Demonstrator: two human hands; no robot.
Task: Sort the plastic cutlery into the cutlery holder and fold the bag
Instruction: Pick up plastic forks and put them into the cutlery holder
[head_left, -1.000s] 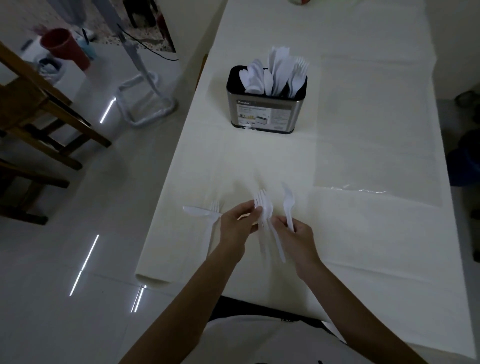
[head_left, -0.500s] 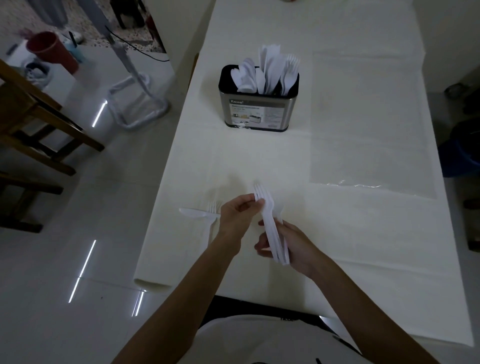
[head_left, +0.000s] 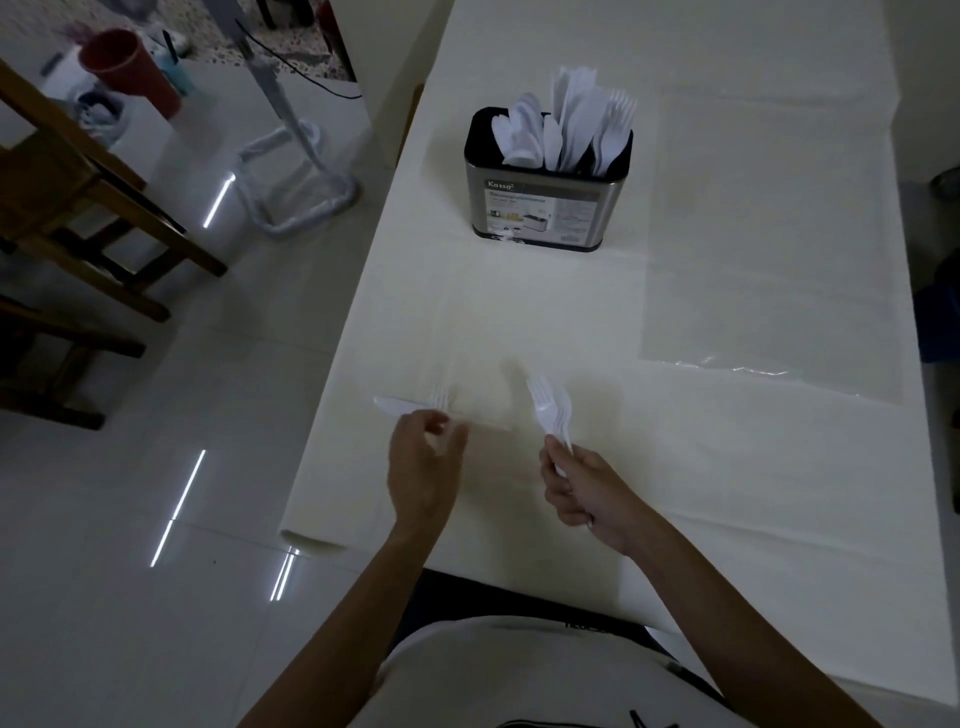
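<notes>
My right hand (head_left: 582, 486) grips a bunch of white plastic forks (head_left: 551, 410) by their handles, tines pointing up and away. My left hand (head_left: 423, 465) hovers over a white plastic knife (head_left: 397, 406) and a fork (head_left: 441, 399) lying on the table near its left edge; its fingers are loosely curled just above the fork's handle. The steel cutlery holder (head_left: 545, 208) stands further back, filled with white spoons, knives and forks. A clear plastic bag (head_left: 769, 270) lies flat to its right.
The table carries a white cloth (head_left: 675, 493) whose left edge drops off close to the loose knife. Wooden chairs (head_left: 67, 208) and a white stand base (head_left: 301, 176) are on the tiled floor to the left.
My left hand let go of the fork bunch and moved left to the knife and fork on the table. My right hand now holds the bunch alone, raised upright.
</notes>
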